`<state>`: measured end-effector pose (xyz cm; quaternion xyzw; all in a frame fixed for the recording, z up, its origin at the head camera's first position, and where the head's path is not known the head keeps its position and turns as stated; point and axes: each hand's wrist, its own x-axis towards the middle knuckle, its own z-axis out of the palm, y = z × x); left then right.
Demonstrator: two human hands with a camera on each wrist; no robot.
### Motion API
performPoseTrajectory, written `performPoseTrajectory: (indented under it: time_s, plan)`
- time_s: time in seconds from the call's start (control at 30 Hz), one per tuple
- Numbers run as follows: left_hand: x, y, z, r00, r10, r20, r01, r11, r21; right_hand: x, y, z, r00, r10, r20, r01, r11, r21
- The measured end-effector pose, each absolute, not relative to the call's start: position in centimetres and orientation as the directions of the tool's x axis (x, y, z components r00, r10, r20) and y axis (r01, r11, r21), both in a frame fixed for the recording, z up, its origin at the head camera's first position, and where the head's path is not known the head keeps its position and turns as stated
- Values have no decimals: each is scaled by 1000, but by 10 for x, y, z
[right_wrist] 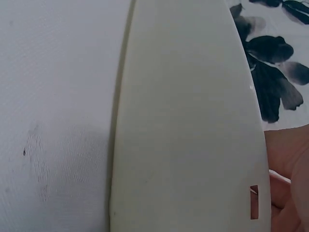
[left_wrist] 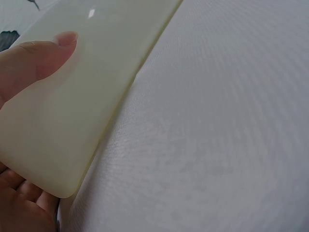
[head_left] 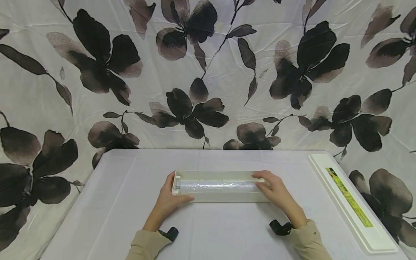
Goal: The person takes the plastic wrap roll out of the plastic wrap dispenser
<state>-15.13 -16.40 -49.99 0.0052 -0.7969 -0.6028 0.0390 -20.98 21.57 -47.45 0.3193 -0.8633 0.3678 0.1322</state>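
Note:
A long white plastic box (head_left: 227, 197) lies across the table with its top uncovered. Inside it runs a shiny clear roll of cling film (head_left: 217, 186). My left hand (head_left: 167, 200) grips the box's left end, thumb on the front wall and fingers around the end. In the left wrist view the thumb (left_wrist: 48, 55) presses the smooth wall. At the other end, my right hand (head_left: 276, 187) reaches over the rim, with thumb and fingers around the roll's right end, which they hide. The right wrist view shows its fingers (right_wrist: 282, 203) behind the front wall, near a small slot.
Along the table's right edge lies a long white lid (head_left: 328, 198) with a yellow-green label. A white cloth covers the table (head_left: 130, 180). Behind it hangs a white curtain (head_left: 234, 79) with dark flowers. Dark camera mounts (head_left: 281, 228) sit at both wrists.

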Motion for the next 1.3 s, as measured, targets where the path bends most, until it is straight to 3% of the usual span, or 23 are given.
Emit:
performPoseTrajectory:
  time_s: [0.23,0.47,0.57,0.8,1.1,1.3]
  plan:
    - [-158,-169,-518,-994,-62,87,66,274,959,-206,212,-471,-829,-466,309,-548,572,-610]
    - [-158,-169,-516,-993,-57,101,83,268,960,-203,207,-468,-815,-497,298,-580,682,-446]
    - [-157,-169,-516,-993,-57,104,86,267,960,-203,206,-466,-810,-504,299,-586,682,-439]
    - [-158,-169,-515,-994,-50,101,83,274,958,-210,207,-458,-819,-543,183,-552,659,-512]
    - [-158,-171,-519,-994,-57,96,78,264,961,-230,200,-453,-748,-663,39,-549,584,-598]
    - [-158,-170,-519,-994,-57,94,74,278,958,-234,197,-457,-755,-656,19,-531,593,-606]
